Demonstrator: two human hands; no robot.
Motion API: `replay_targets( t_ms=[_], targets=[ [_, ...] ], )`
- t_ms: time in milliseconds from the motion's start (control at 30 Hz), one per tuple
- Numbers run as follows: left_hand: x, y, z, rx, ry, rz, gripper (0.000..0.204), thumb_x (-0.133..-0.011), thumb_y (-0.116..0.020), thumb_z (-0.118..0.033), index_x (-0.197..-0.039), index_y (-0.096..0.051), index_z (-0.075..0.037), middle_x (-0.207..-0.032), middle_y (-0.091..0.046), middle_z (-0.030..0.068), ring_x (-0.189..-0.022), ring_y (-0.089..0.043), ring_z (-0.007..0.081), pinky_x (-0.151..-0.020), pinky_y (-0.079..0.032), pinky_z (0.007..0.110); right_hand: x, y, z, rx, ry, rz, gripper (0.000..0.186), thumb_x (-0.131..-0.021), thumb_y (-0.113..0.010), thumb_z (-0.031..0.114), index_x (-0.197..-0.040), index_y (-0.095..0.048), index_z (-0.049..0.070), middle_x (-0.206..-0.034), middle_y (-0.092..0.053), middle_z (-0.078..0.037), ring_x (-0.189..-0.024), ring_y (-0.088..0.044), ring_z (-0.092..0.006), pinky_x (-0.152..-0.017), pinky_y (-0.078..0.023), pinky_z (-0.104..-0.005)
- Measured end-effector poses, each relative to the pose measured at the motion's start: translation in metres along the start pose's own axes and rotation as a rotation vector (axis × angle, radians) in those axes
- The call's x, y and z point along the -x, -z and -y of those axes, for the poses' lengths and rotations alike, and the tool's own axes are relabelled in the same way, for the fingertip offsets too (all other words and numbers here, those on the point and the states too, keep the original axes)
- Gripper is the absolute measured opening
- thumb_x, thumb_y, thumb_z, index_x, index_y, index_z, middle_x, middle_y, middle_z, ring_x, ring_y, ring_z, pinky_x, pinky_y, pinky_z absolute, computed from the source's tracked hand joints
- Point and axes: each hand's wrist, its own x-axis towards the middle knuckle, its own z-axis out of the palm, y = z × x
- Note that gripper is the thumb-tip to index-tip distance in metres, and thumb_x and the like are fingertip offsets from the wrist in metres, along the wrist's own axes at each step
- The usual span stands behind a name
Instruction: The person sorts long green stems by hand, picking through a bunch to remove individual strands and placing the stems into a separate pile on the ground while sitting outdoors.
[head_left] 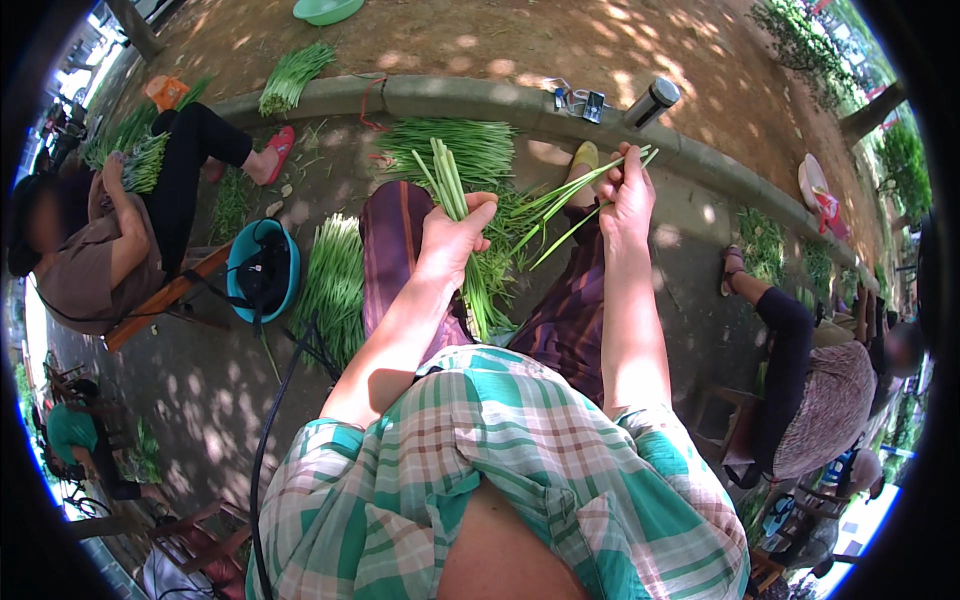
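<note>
Stalks [447, 180], pale green, stand bunched in the left hand [455, 235] in the head view, above the wearer's left thigh. Its fingers are closed round the bunch, thumb toward the right. The right hand [628, 190], apart from it, pinches a few thinner stalks between thumb and fingertips; these slope down leftward between the knees.

All this is outdoors, on grey pavement [215, 380] dappled with sun. A kerb [430, 97] bounds its far edge, with brown soil [450, 40] beyond.

Two large piles lie on the pavement: a far pile [450, 150] along the kerb edge and a near pile [337, 285] beside the left knee. One smaller bundle [297, 78] lies at the kerb farther left, and one loose heap [485, 290] lies between the thighs. One flask [653, 103] stands on the kerb. One blue basin [293, 285] sits on the pavement to the left; one green basin [330, 10] is on the soil. At least three other people are about; the nearest person [105, 245], at left, also handles stalks.

Overlap keeps the stalks in either hand from being counted. The shirt [500, 400] hides what lies nearest the body, and the top edge cuts off the green basin. A pale round thing [810, 180] at the far right may be another basin.
</note>
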Motion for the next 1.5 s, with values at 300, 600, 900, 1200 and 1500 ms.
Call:
replay_targets(
  t_ms=[300,600,900,1200,1500],
  targets=[
    [0.003,-0.015,-0.003,-0.254,0.019,0.043,0.026,-0.081,-0.077,-0.019,-0.095,-0.068,0.0,-0.074,-0.06,-0.0004,-0.053,-0.049,0.006,-0.049,-0.046,0.023,0.012,-0.018,-0.001,0.058,-0.009,0.028,0.027,-0.094,-0.063,0.028,-0.103,-0.061,0.003,-0.077,-0.055,0.001,-0.054,-0.04,-0.0025,-0.041,-0.026,-0.0165],
    [-0.004,-0.017,0.008,-0.181,-0.065,-0.101,0.017,-0.085,-0.069,-0.017,-0.089,-0.068,0.0,-0.071,-0.06,0.0021,-0.054,-0.054,0.0092,-0.047,-0.047,0.024,0.004,-0.007,-0.024,0.037,-0.053,-0.072,0.024,-0.094,-0.062,0.03,-0.096,-0.061,0.007,-0.064,-0.045,0.006,-0.046,-0.033,-0.0034,-0.039,-0.026,-0.0183],
    [-0.007,0.013,0.003,0.013,-0.067,-0.185,0.014,-0.084,-0.07,-0.011,-0.094,-0.068,-0.001,-0.079,-0.06,0.0009,-0.057,-0.052,0.0077,-0.051,-0.047,0.024,-0.027,0.032,-0.002,-0.257,-0.077,-0.276,0.022,-0.096,-0.058,0.026,-0.095,-0.062,0.005,-0.076,-0.053,0.001,-0.055,-0.042,-0.0048,-0.038,-0.026,-0.0177],
    [0.0,-0.004,-0.006,-0.015,-0.003,-0.077,0.021,-0.083,-0.073,-0.015,-0.098,-0.068,-0.001,-0.08,-0.063,0.0017,-0.052,-0.047,0.0052,-0.053,-0.045,0.024,-0.035,0.051,0.021,-0.39,-0.119,-0.228,0.02,-0.098,-0.056,0.029,-0.098,-0.06,0.009,-0.08,-0.055,0.001,-0.057,-0.045,-0.0047,-0.039,-0.027,-0.0166],
    [0.004,-0.017,-0.006,-0.11,-0.041,0.078,0.027,-0.079,-0.076,-0.01,-0.104,-0.068,-0.005,-0.086,-0.065,0.0002,-0.057,-0.05,0.0038,-0.052,-0.044,0.02,-0.034,0.048,0.019,-0.367,-0.124,-0.239,0.019,-0.097,-0.057,0.028,-0.102,-0.059,0.009,-0.081,-0.055,0.0,-0.058,-0.046,-0.005,-0.04,-0.028,-0.0164]
  ],
)
